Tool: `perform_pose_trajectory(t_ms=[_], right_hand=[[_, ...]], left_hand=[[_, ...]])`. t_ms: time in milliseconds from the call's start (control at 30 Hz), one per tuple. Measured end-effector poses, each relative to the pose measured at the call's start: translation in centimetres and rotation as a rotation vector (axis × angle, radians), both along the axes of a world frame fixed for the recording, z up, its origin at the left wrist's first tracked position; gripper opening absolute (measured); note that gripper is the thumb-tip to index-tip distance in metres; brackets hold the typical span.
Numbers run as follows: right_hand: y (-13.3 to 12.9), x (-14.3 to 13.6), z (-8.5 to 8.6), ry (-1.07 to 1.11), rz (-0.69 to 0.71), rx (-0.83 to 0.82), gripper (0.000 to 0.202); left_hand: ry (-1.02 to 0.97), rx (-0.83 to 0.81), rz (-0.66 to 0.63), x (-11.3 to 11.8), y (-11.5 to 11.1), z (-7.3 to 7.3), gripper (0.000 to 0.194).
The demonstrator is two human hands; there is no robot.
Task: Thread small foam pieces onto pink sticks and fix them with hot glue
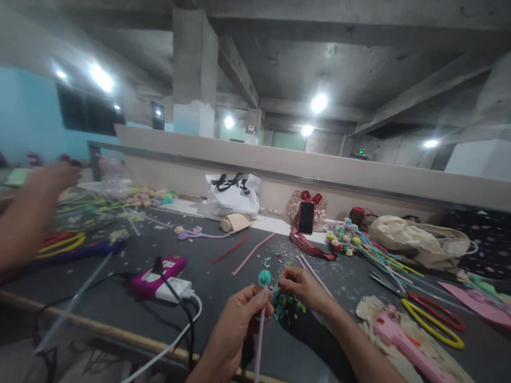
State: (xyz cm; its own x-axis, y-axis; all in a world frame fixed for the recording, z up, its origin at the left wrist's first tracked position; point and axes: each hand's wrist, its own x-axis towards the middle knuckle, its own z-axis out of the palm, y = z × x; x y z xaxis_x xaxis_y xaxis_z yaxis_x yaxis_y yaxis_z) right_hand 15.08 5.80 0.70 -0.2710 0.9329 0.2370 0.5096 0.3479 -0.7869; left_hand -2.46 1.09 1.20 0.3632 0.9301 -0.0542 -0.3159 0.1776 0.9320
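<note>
My left hand point(239, 320) is closed around a pale pink stem point(259, 344), held upright, with a small teal ball point(264, 278) at its top. Just right of the ball, my right hand point(304, 287) has its fingers pinched together; anything between them is too small to make out. Beneath and beside my right hand lies a pile of teal, green and yellow bits point(285, 307). More small scraps are scattered on the dark table behind both hands.
At the left, another person's arm point(21, 221) reaches over the table. A magenta power strip point(161, 276) with cables lies left of centre. On the right are scissors point(434, 320) and a pink glue gun point(413, 348). A phone point(306, 217) stands at the back.
</note>
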Motion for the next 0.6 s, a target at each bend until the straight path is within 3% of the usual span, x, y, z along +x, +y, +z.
perform_pose_trajectory(t_ms=[167, 400, 600], right_hand=[[-0.39, -0.36, -0.03, -0.019, -0.018, 0.037, 0.003], [-0.45, -0.62, -0.69, -0.009, -0.007, 0.017, 0.015], [-0.38, -0.41, -0.48, 0.122, 0.027, -0.043, 0.019]], left_hand=[[-0.002, 0.012, -0.015, 0.52, 0.16, 0.01, 0.024], [0.019, 0.016, -0.017, 0.89, 0.21, -0.09, 0.025], [0.001, 0.021, 0.005, 0.94, 0.49, -0.5, 0.024]])
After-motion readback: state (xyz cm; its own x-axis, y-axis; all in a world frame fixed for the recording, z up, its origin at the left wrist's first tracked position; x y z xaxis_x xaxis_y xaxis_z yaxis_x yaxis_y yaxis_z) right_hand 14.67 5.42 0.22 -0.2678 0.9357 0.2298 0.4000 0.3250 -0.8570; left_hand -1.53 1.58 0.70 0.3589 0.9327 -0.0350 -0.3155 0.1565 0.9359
